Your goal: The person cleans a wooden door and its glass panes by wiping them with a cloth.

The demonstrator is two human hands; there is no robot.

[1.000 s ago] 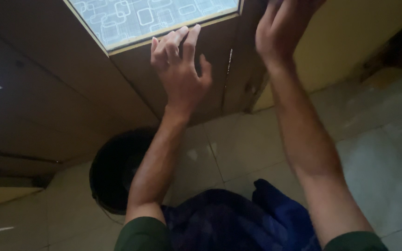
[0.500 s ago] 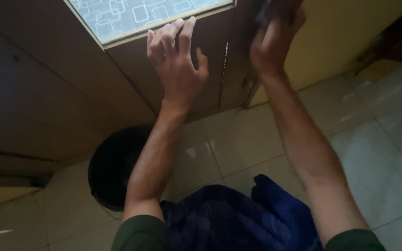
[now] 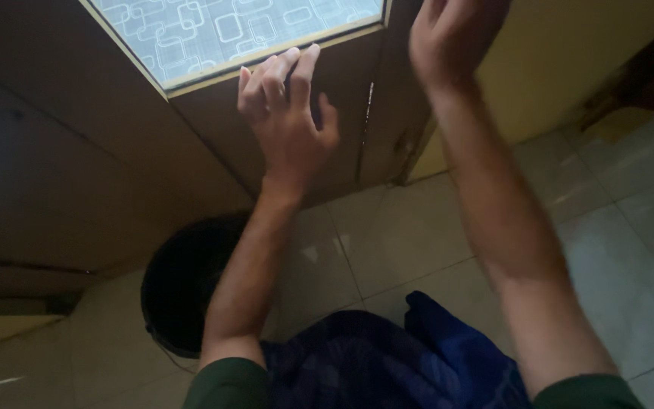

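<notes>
Looking down along both raised arms: the left hand (image 3: 285, 125) is up against the brown wooden door (image 3: 100, 151), fingers spread and a little curled, the fingertips (image 3: 297, 59) resting at the pale strip that frames the patterned frosted glass pane (image 3: 236, 26). That pane sits at the far top of the view, white rounded rectangles on a light ground, and the hand's palm lies over the dark wood just below it. The right hand (image 3: 452, 34) is higher and to the right, by the door's edge where it meets the yellow wall (image 3: 562, 53); it is blurred and partly cut by the top of the frame, fingers loosely bent, and whether it holds anything cannot be told. Both forearms are bare, with dark green sleeves (image 3: 228, 386) at the near edge. Below, a dark blue patterned cloth (image 3: 387, 363) covers the person's legs. A black round bucket (image 3: 183, 284) stands on the pale tiled floor (image 3: 403, 242), near the foot of the door, left of the left arm
</notes>
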